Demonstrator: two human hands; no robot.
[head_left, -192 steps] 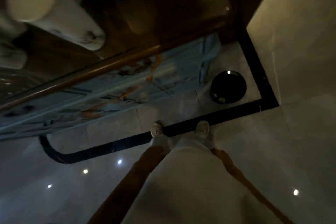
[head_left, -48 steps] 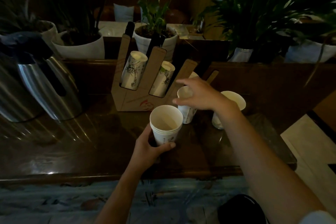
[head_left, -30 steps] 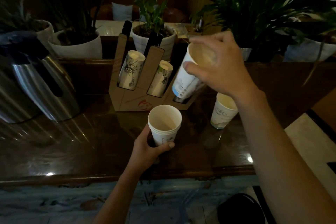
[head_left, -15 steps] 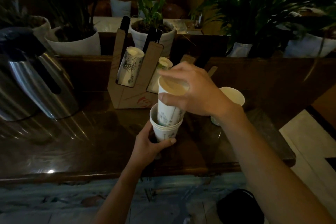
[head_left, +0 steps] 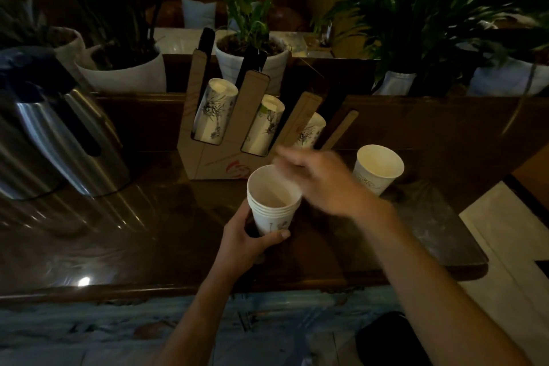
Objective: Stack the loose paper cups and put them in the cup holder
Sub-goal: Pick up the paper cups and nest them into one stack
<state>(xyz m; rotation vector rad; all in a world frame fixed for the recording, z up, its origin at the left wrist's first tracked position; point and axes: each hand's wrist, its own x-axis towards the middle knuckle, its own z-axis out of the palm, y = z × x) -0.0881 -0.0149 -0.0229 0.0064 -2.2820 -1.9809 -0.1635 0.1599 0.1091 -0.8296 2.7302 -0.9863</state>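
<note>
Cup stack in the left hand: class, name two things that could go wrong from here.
1. The left hand grips the cup stack only near its base, so it could tip.
2. The right hand, blurred with motion, may knock over the loose cup, which stands near the counter's right end.

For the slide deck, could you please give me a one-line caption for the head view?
Left hand grips a stack of paper cups before the cardboard cup holder; blurred right hand hovers near one loose cup.
</note>
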